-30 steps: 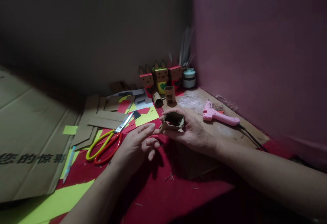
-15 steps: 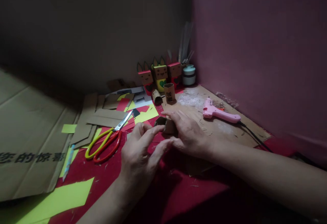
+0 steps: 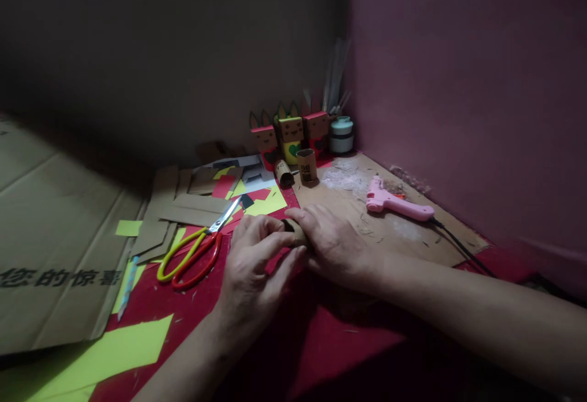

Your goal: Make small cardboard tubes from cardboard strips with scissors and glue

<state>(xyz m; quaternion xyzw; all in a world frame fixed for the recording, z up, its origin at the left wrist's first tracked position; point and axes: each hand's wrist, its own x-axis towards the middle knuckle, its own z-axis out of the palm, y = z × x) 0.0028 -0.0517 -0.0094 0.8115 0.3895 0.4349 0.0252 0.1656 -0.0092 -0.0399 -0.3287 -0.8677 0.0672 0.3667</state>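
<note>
Your right hand [image 3: 332, 243] forms a grip curled closed around the cardboard tube [image 3: 300, 235], between your hands over the red tabletop [image 3: 293, 353]; your left hand [image 3: 257, 261] has its grip narrowed, fingertips at the tube's open end, whether pinching it cannot be told.

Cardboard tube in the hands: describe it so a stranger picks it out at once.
Start at the red tabletop, in front of the board with the pink glue gun. There, between the left hand and right hand, is a brown cardboard tube, its dark opening facing left. Unlike the upright tube and lying tube behind it, this one is held.
</note>
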